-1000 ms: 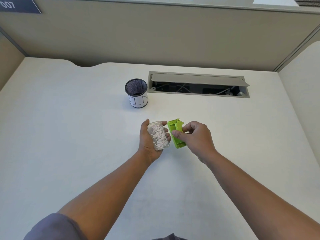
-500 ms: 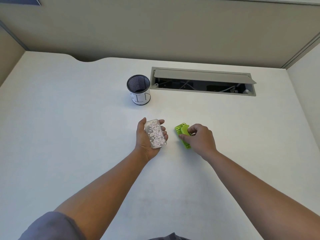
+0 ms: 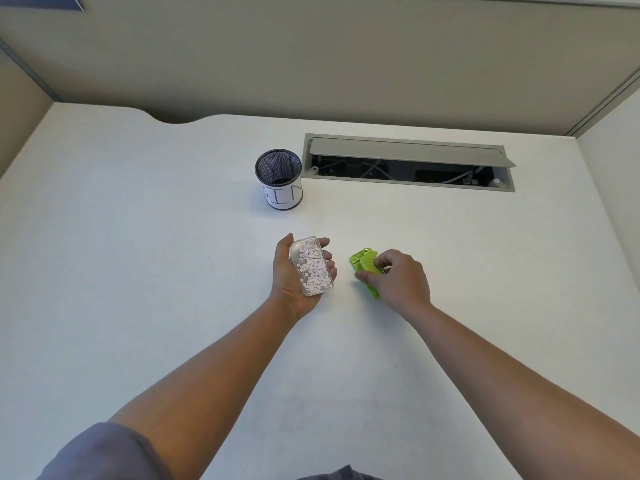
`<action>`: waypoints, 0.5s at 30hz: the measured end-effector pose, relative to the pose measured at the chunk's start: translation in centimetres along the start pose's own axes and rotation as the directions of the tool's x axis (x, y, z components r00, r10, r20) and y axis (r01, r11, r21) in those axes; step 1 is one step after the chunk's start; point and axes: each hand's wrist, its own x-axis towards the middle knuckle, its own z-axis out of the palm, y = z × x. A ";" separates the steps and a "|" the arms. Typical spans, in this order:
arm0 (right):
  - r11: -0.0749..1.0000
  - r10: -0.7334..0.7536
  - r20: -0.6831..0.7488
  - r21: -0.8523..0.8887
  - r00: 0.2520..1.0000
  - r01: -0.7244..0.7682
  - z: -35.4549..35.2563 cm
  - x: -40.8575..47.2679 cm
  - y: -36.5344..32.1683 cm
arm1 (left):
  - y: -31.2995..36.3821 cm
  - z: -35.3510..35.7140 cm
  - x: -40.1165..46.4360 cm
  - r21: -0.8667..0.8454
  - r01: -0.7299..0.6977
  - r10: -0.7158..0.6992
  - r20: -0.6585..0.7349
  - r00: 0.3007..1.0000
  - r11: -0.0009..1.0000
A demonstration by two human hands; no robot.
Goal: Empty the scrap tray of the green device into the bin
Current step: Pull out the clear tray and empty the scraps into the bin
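My left hand (image 3: 294, 275) lies palm up just above the desk and cradles the clear scrap tray (image 3: 312, 266), which is full of small pale paper bits. To its right, the green device (image 3: 364, 268), a small hole punch, rests on the white desk with my right hand (image 3: 398, 280) closed over its near end. The bin (image 3: 279, 179), a black mesh cup with a white label, stands upright beyond my left hand, a hand's length away.
An open grey cable hatch (image 3: 408, 163) with wires inside sits in the desk (image 3: 138, 271) right of the bin. Beige partition walls (image 3: 311, 64) close off the back and both sides.
My right hand has carried the green device away from the tray, to the right and down onto the desk. The tray stays in my left hand, now apart from the device.
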 end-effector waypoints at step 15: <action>0.909 -0.307 -0.020 0.291 0.951 0.300 -0.1 -4.2 -4.6 | 1.0 2.1 -0.7 -0.007 -0.092 0.092 0.003 0.996 0.996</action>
